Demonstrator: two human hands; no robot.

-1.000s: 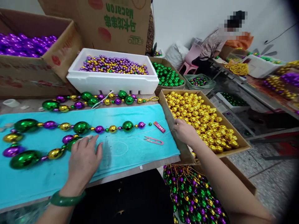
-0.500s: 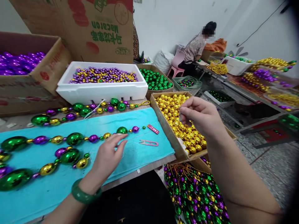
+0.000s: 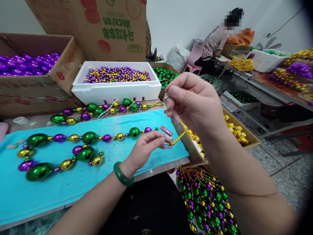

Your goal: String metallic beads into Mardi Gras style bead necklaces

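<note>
You can read "Macaron" in green, upside down, on the tall brown cardboard panel [image 3: 93,32] behind your work surface, with the green characters 马卡龙串串, also upside down, beside it. The smaller green mark near the panel's edge is too small for you to make out. Your open carton [image 3: 29,94] at the left bears faded red print, and your small red packet [image 3: 166,131] has pale marks, neither of them legible.

Both hands [image 3: 153,145] pinching, right raised higher.
</note>
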